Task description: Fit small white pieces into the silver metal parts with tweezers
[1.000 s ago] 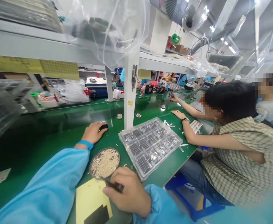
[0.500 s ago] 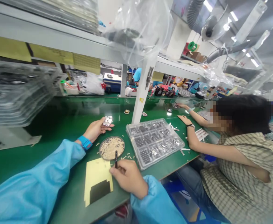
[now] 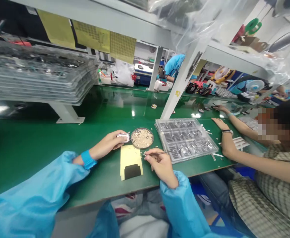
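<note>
- Left hand (image 3: pixel 110 142): thumb and fingers closed on a small pale part (image 3: pixel 123 137), positioned just left of the round dish (image 3: pixel 142 128) of tan pieces (image 3: pixel 142 138).
- Right hand (image 3: pixel 163 165): fingers pinching a thin dark tool (image 3: pixel 160 153), tip near the yellow sheet (image 3: pixel 130 156).
- Compartment tray (image 3: pixel 194 155): on the green bench (image 3: pixel 97 181), right of the dish.

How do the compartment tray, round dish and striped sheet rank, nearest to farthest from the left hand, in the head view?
1. Round dish, just to the right.
2. Compartment tray, beyond the dish.
3. Striped sheet, far right, past the tray.
</note>
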Tool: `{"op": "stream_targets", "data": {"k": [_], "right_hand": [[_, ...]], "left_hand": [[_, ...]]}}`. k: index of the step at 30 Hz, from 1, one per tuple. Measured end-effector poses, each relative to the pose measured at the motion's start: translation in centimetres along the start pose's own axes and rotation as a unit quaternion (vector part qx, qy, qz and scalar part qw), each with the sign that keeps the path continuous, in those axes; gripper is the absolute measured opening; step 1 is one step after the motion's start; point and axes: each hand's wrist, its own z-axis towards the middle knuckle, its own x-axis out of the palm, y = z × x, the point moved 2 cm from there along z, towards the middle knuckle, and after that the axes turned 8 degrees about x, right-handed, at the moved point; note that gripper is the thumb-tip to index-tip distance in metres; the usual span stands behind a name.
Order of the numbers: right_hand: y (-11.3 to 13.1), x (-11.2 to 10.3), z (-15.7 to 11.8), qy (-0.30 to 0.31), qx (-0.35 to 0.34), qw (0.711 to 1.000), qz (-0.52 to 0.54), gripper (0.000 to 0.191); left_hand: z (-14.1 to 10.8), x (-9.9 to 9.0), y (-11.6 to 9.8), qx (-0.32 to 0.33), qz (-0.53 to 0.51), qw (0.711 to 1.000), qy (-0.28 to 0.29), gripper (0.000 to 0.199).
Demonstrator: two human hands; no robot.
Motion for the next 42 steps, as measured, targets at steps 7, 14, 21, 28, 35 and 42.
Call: {"op": "stream_targets", "data": {"k": [7, 14, 21, 28, 35, 42], "right_hand": [[0.3, 0.3, -0.1, 0.033, 0.004, 0.998, -0.047, 0.023], [-0.4, 0.0, -0.1, 0.043, 0.025, 0.999, -0.022, 0.018], [0.3, 0.2, -0.2, 0.047, -0.005, 0.992, -0.117, 0.013], [0.5, 0.2, -0.4, 0.055, -0.02, 0.992, -0.116, 0.008], [1.7, 0.1, -0.3, -0.018, -0.151, 0.988, 0.03, 0.002], [2.0, 0.3, -0.5, -0.076, -0.242, 0.967, -0.016, 0.015]], "left_hand": [[-1.5, 0.4, 0.1, 0.003, 0.035, 0.998, 0.043, 0.023], [-2.7, 2.3, -0.7, -0.018, 0.03, 0.989, 0.143, 0.025], [-2.8, 3.0, 0.1, 0.029, 0.142, 0.976, 0.163, 0.022], [-3.1, 3.7, 1.0, 0.078, 0.306, 0.942, 0.111, 0.026], [-2.7, 3.5, 2.3, 0.025, 0.169, 0.983, 0.068, 0.034], [-2.9, 4.0, 2.0, 0.01, 0.172, 0.983, 0.066, 0.029]]}}
